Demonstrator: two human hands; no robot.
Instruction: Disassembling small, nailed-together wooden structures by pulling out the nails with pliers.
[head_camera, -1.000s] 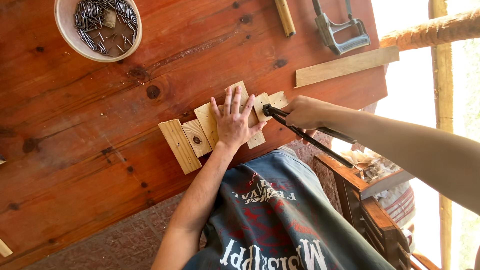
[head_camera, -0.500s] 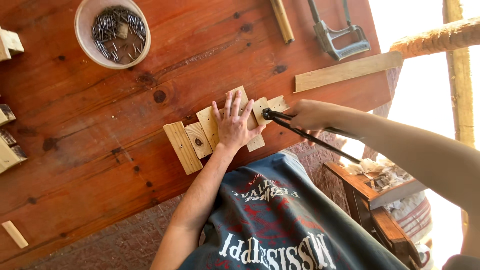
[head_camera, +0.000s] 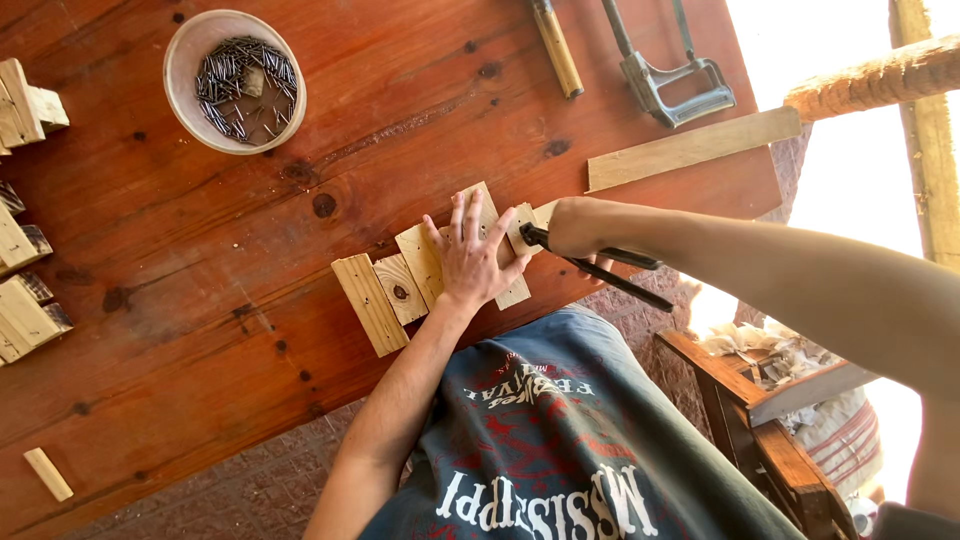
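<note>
We press our left hand (head_camera: 470, 258) flat, fingers spread wide, on a row of pale wooden blocks (head_camera: 420, 275) that lie side by side near the front edge of the red-brown desk (head_camera: 200, 330). The palm covers the middle blocks; the outermost block at the left of the row stays uncovered, just beside the wrist.

Our right hand (head_camera: 578, 226) is closed around a dark pair of pincers (head_camera: 590, 262). Its head touches the small block at the right end of the row, and its two long handles run back past the desk edge, over the brick floor.

At the far side of the desk stands a round pale bowl (head_camera: 180, 60) filled with dark nails (head_camera: 240, 85), well apart from the blocks. Further along lie a wooden tool handle (head_camera: 556, 46), a grey metal clamp (head_camera: 668, 76) and a long pale wooden strip (head_camera: 690, 148) that reaches the desk's corner. More small wooden pieces (head_camera: 22, 290) sit at the left edge of the view, and one short peg (head_camera: 48, 474) lies alone near the front corner.
</note>
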